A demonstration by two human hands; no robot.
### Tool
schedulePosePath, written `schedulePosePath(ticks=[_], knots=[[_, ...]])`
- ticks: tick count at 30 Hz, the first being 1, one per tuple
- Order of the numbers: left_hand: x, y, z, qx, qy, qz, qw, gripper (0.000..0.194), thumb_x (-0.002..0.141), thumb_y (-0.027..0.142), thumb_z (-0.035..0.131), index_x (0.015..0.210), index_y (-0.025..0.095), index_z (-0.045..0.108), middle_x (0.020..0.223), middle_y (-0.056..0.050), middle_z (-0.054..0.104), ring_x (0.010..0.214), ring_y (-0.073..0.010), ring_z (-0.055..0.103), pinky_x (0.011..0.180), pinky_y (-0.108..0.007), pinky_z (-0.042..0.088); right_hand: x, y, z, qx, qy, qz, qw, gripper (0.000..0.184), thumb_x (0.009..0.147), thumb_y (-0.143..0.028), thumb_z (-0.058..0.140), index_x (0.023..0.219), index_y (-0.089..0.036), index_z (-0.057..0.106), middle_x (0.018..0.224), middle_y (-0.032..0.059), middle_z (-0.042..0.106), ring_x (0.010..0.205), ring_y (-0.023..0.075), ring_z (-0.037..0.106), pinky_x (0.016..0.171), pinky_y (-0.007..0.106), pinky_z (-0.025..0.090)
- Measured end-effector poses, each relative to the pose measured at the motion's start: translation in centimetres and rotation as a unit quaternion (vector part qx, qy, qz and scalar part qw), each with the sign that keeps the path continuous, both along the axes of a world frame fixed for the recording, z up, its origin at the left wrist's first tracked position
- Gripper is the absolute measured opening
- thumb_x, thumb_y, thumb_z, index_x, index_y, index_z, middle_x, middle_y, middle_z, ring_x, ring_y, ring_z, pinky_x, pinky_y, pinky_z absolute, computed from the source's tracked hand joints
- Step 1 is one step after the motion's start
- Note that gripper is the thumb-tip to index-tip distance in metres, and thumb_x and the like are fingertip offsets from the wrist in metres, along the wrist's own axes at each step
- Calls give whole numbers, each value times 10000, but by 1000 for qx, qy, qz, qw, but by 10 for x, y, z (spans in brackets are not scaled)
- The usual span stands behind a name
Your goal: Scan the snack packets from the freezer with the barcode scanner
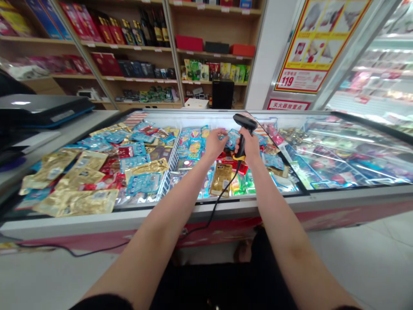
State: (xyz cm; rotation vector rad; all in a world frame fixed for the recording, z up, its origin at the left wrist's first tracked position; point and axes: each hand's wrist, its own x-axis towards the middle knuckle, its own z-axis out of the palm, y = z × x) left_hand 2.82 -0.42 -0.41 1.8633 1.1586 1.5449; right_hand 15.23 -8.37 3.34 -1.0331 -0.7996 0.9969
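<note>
My right hand [251,145] is wrapped round the grip of a black and yellow barcode scanner [245,123], holding it upright over the open chest freezer. Its black cable [217,201] hangs down across the freezer's front rim. Just left of the scanner, my left hand [216,144] is closed, with thumb and fingers pinching the edge of a light-blue packet [232,139]. The packet sits between both hands, partly hidden by the scanner and fingers. Under the hands lie a gold packet [221,178], red packets and green ones.
A white wire divider [171,165] splits the freezer; gold, blue and red packets [84,172] are heaped on its left. Glass lids [355,148] cover the right part. A dark flat device [45,113] stands on the left counter. Stocked shelves [138,45] line the back.
</note>
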Motion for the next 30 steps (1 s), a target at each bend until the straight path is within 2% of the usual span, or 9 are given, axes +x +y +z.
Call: schedulePosePath(ticks=[4, 8, 14, 20, 26, 30], knots=[[-5, -3, -5, -5, 42, -3, 999, 104, 807, 160, 736, 744, 237, 704, 956, -63, 746, 1037, -281, 692, 1039, -431, 516, -2, -1, 1, 2, -6, 2, 1000, 354, 902, -472, 765, 831, -237, 510, 523, -72, 550, 355, 108, 487, 357, 248, 427], [-14, -3, -8, -21, 41, 18, 999, 91, 828, 169, 739, 758, 227, 727, 954, -68, 752, 999, -289, 696, 1037, -447, 504, -7, -3, 2, -8, -5, 7, 1000, 349, 910, -456, 765, 831, -240, 502, 519, -80, 545, 358, 102, 479, 360, 237, 427], [-40, -5, -7, -32, 56, 46, 997, 99, 813, 165, 757, 747, 234, 729, 964, -76, 772, 1041, -320, 705, 1044, -453, 500, -22, -3, -5, -3, -19, 45, 999, 262, 964, -376, 688, 808, -227, 540, 518, -59, 560, 349, 102, 484, 351, 230, 427], [-90, -5, -7, -48, 141, 101, 984, 62, 820, 179, 742, 841, 220, 783, 1057, -95, 802, 1125, -341, 718, 1096, -458, 491, -53, 0, -4, -27, -42, 112, 992, 279, 954, -373, 715, 787, -219, 551, 501, -51, 563, 339, 105, 479, 326, 229, 408], [-153, -14, 1, -81, 290, 175, 937, 231, 928, 290, 651, 1069, 223, 821, 1230, -93, 801, 1233, -315, 703, 1167, -438, 452, -99, 13, -1, -31, -77, 166, 983, 303, 979, -326, 673, 732, -218, 535, 479, -44, 560, 324, 106, 482, 323, 224, 406], [-191, -20, 4, -106, 301, 203, 926, 252, 917, 311, 661, 1085, 219, 825, 1266, -89, 798, 1251, -317, 703, 1157, -421, 467, -128, 19, -1, -44, -106, 200, 973, 322, 985, -317, 678, 716, -217, 533, 465, -41, 555, 323, 105, 477, 326, 218, 406]])
